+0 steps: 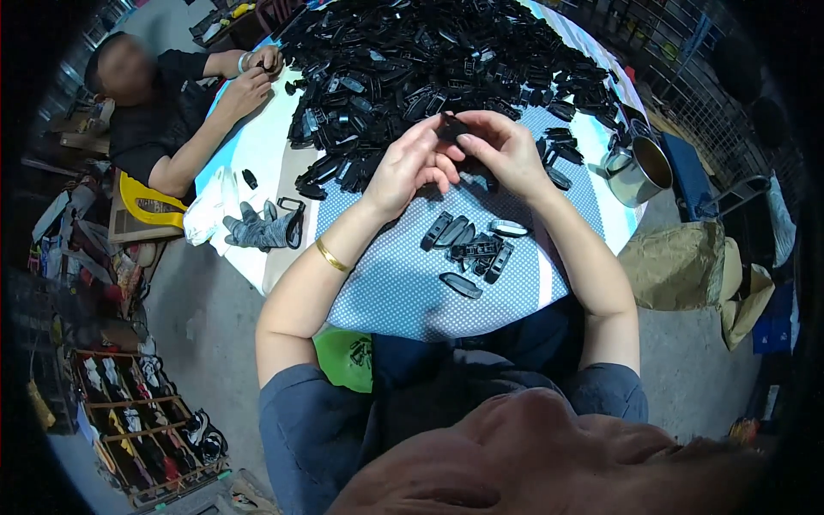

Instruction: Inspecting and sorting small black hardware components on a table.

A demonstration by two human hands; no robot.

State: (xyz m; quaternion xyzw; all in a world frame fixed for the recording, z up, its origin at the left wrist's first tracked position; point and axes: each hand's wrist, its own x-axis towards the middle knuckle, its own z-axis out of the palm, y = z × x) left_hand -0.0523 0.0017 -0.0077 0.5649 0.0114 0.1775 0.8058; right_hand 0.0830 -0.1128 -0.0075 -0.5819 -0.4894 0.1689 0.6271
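Observation:
In front of my chest, over the table's near side, both hands meet at a small black plastic part [451, 129]. My left hand [405, 172] pinches it between thumb and forefinger, with its other fingers curled below. From the other side, my right hand [506, 154] closes thumb and fingertips on the same part. The fingers cover much of it, so its exact shape is hidden. Beyond the hands spreads a big heap of black plastic parts [378, 73]. Closer to me lies a small group of oblong black and grey parts [476, 249] on the patterned tablecloth [386, 292].
Left of my forearm lie a grey glove [262, 227] and a white cloth [206, 206]. A metal mug [642, 172] stands at the table's right edge. At the far left a co-worker [154, 112] handles something small. A green container [345, 359] sits below the table edge.

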